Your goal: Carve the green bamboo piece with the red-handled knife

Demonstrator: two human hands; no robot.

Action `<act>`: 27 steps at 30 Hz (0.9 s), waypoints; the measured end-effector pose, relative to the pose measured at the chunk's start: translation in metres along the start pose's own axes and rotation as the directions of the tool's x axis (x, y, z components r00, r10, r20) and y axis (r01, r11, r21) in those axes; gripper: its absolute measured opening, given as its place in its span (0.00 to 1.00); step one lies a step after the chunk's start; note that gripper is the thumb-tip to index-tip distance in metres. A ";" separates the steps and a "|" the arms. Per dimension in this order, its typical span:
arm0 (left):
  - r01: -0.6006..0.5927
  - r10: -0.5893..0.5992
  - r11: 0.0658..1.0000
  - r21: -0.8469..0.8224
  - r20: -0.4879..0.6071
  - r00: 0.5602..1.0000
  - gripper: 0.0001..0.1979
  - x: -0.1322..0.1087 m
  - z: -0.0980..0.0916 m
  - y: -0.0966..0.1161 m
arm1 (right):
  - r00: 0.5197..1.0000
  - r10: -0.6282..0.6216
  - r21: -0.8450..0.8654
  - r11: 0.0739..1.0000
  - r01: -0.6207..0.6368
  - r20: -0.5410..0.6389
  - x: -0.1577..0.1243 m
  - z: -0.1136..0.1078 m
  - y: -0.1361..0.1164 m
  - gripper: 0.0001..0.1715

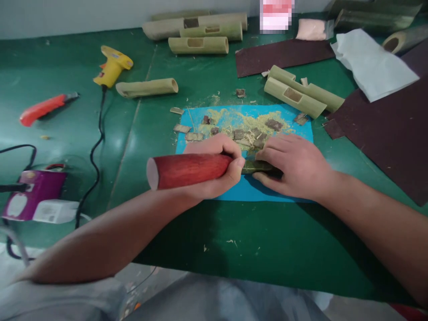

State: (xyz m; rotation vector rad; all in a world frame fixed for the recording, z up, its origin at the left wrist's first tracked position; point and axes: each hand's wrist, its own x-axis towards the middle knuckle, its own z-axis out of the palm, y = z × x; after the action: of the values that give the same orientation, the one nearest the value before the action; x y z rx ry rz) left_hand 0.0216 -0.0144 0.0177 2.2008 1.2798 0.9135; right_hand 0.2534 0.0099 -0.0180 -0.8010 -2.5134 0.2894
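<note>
My left hand point(216, 171) grips the red wooden handle point(187, 170) of a tool that lies across a blue mat point(247, 189). The tool's tip is hidden between my two hands. My right hand point(294, 167) presses down on a dark green bamboo piece point(257, 166) on the mat, right at the tool's front end. Sawdust and small brown bamboo chips point(247, 129) are strewn over the far half of the mat.
Cut bamboo tubes with rectangular holes lie at the back point(199, 44), right point(296, 96) and middle point(147, 87). A yellow glue gun point(112, 67) and a red utility knife point(43, 108) lie at left. Dark sandpaper sheets point(391, 133), white paper point(371, 62) and a purple device point(33, 194) surround the mat.
</note>
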 end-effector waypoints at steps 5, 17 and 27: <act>-0.006 0.006 1.000 0.019 -0.005 1.000 0.04 0.001 0.001 0.006 | 0.999 0.027 0.018 0.999 -0.027 0.019 0.000 0.002 -0.005 0.15; -0.071 0.072 0.997 -0.041 0.028 0.997 0.05 0.003 0.004 0.002 | 0.997 0.064 0.040 0.997 -0.066 0.043 0.000 0.003 -0.009 0.14; -0.057 0.058 0.995 -0.080 0.016 0.998 0.07 0.003 0.005 0.000 | 0.996 0.065 0.047 0.997 -0.068 0.067 0.001 0.002 -0.010 0.15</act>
State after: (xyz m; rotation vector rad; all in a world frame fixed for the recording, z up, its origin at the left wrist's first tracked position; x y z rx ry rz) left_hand 0.0263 -0.0120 0.0156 2.1892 1.1569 0.9469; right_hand 0.2463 0.0024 -0.0162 -0.8700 -2.5335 0.4045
